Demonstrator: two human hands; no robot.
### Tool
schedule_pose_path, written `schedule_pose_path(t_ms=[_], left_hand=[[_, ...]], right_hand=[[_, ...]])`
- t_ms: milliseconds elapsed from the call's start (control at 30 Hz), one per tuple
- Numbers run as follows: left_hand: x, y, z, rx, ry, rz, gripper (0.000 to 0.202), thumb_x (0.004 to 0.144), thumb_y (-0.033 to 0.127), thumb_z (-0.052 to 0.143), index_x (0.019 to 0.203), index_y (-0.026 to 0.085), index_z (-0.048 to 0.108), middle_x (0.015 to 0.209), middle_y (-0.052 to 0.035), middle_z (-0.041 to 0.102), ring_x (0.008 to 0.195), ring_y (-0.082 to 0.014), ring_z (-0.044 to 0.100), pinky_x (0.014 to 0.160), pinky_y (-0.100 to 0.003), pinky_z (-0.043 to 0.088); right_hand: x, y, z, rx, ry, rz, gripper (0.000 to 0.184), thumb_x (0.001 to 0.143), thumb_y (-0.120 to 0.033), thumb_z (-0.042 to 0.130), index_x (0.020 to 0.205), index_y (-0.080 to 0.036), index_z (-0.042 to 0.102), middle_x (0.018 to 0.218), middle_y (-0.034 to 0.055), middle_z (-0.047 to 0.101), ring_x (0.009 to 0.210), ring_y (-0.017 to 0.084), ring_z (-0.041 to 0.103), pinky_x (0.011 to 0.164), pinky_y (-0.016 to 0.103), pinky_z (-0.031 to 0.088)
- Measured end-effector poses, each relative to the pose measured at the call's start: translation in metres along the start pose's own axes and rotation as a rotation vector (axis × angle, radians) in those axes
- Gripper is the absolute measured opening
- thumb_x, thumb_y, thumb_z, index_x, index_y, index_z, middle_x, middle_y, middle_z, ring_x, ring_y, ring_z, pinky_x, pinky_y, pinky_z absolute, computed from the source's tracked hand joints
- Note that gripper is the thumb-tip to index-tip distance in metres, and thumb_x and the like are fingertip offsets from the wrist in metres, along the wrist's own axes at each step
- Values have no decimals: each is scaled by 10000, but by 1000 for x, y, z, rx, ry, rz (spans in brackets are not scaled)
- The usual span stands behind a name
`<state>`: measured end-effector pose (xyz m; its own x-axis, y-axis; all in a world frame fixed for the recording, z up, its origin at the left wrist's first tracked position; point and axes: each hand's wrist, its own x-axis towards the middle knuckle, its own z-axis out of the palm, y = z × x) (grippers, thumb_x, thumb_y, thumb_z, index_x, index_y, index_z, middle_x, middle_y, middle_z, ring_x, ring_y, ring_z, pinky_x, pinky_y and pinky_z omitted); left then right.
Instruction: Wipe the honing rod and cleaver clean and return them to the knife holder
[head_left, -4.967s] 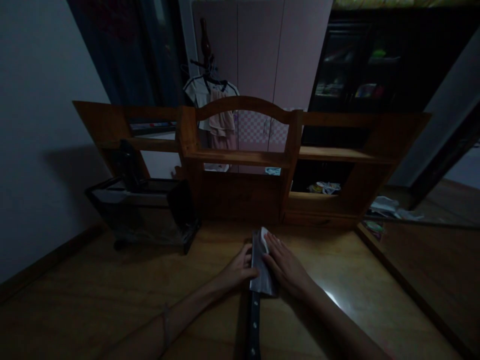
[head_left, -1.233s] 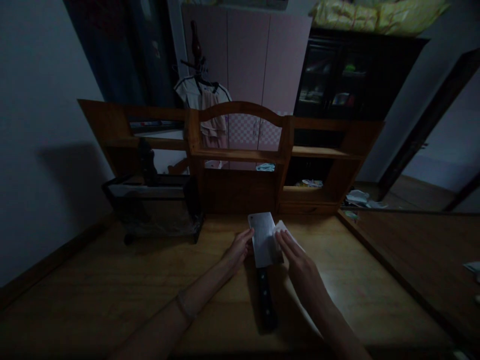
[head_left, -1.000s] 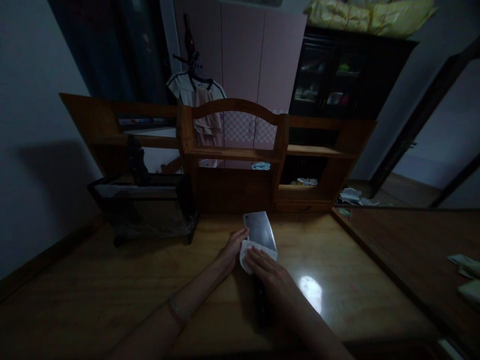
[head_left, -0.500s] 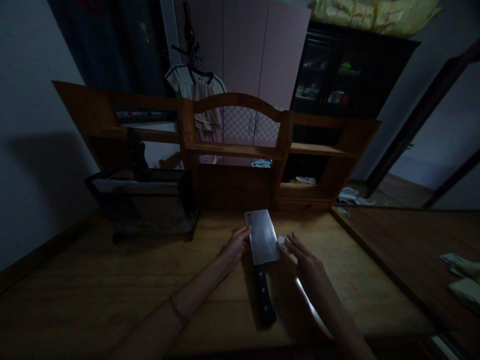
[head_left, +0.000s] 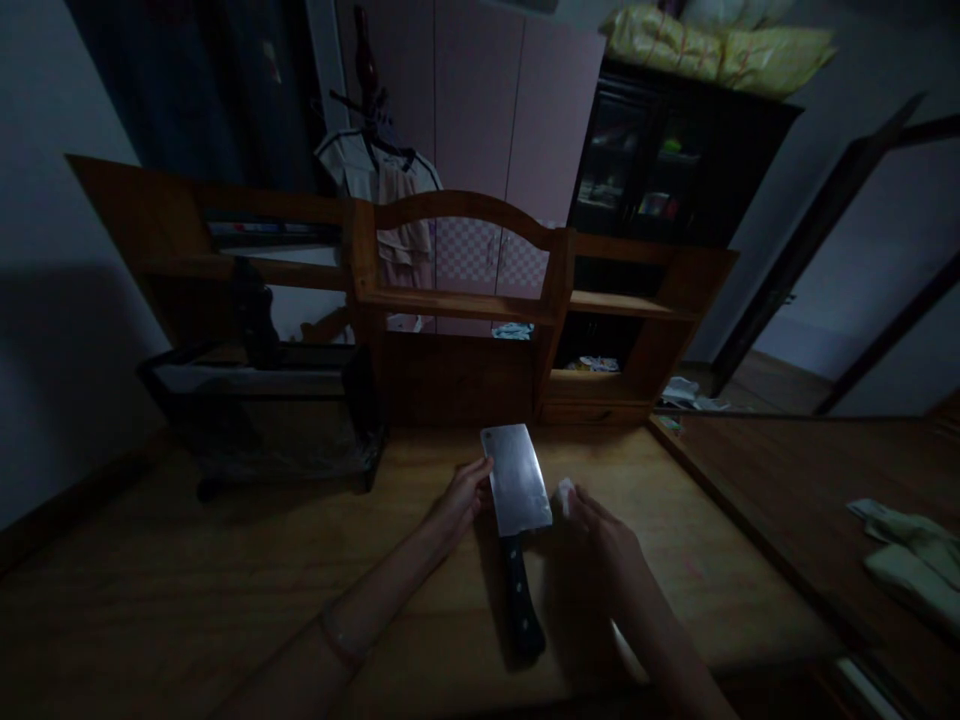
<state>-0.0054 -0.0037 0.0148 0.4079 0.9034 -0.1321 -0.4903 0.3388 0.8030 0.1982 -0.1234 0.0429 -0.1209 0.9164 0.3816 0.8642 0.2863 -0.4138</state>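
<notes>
1. The fingers (head_left: pixel 481 467) of the left hand (head_left: pixel 459 501) are closed on the back edge of one knife (head_left: pixel 517 478): the thumb is at the near side of this edge, and the other fingers go behind the blade, where they are partly hidden.
2. The fingers of the right hand (head_left: pixel 613 545) are almost together, with little opening, and they pinch one small white cloth (head_left: pixel 565 497). If it is paper or fabric, I cannot tell.
3. I count two hands, one knife and one white cloth.
4. The knife is in front of the person, between the hands, over the wooden surface (head_left: pixel 255 565). It has one wide blade with one hole, and one black handle with three rivets, which points toward the person.
5. The white cloth is just beside the blade's right edge, apart from it.
6. Behind are one wooden shelf (head_left: pixel 457 375) and, to the left, one dark box (head_left: pixel 277 435).
</notes>
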Motion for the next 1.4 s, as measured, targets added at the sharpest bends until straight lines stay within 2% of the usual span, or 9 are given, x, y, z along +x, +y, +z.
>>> schedule_pose_path(t_ms=[167, 300, 567, 733, 800, 867, 1000, 1167, 1400], left_hand=[[2, -2, -1, -77, 14, -13, 257, 796, 311, 651, 919, 102, 566, 783, -66, 611, 598, -145, 576, 546, -263, 464], [8, -7, -4, -147, 81, -38, 211, 810, 276, 634, 802, 91, 534, 622, -30, 559, 504, -101, 509, 476, -203, 372], [11, -5, -3, -205, 30, -84, 184, 844, 249, 568, 781, 76, 562, 701, -61, 605, 547, -111, 558, 524, -221, 431], [-1, 5, 1, -151, 11, -120, 288, 868, 329, 548, 926, 54, 614, 791, -106, 642, 616, -166, 608, 594, -291, 494], [-4, 8, 3, -105, 34, -154, 329, 888, 362, 515, 882, 47, 611, 742, -108, 632, 580, -169, 596, 572, -300, 493], [-6, 10, 4, -86, 49, -156, 334, 891, 377, 509, 881, 58, 609, 724, -99, 627, 570, -169, 591, 567, -305, 493], [-3, 7, 3, -96, 22, -138, 417, 880, 469, 509, 1006, 88, 622, 797, -101, 642, 634, -183, 606, 609, -324, 505], [1, 3, -2, -299, -12, -43, 393, 858, 465, 558, 992, 102, 628, 930, -84, 646, 754, -154, 617, 707, -272, 508], [-2, 10, 0, -121, -8, -102, 470, 866, 537, 489, 1088, 135, 587, 816, -91, 637, 623, -191, 610, 590, -323, 495]], right_hand=[[13, -42, 7, 27, -27, -233, 812, 721, 106, 236, 1458, -224, 323, 1499, 13, 233, 1344, 136, 317, 1108, 303, 320], [31, -62, 17, 132, -228, -411, 594, 897, -29, 341, 1461, -213, 313, 1489, 7, 255, 1386, 132, 216, 1154, 307, 228], [50, -37, 19, 133, -273, -462, 695, 818, 30, 357, 1456, -244, 322, 1490, 2, 258, 1375, 120, 244, 1147, 293, 226], [60, -2, 21, 134, -129, -317, 617, 805, -6, 418, 1388, -207, 451, 1440, 56, 358, 1322, 193, 358, 1108, 359, 291], [69, 12, 16, 142, -105, -168, 339, 862, -143, 474, 1152, -133, 649, 1129, 75, 630, 1017, 231, 612, 888, 334, 495], [76, 17, 7, 139, -37, -78, 305, 919, -250, 435, 1011, -117, 693, 878, 52, 682, 794, 224, 658, 712, 309, 537], [80, -8, -3, 152, 188, -173, 483, 881, -67, 360, 1297, -215, 555, 1312, 32, 516, 1184, 189, 517, 1010, 324, 408], [74, -44, 18, 141, -142, -440, 632, 822, 10, 376, 1394, -251, 438, 1429, 20, 369, 1228, 162, 477, 1063, 300, 363], [115, 13, 29, 94, 3, -273, 597, 780, 29, 376, 1319, -175, 531, 1341, 52, 479, 1230, 184, 473, 1054, 325, 376]])
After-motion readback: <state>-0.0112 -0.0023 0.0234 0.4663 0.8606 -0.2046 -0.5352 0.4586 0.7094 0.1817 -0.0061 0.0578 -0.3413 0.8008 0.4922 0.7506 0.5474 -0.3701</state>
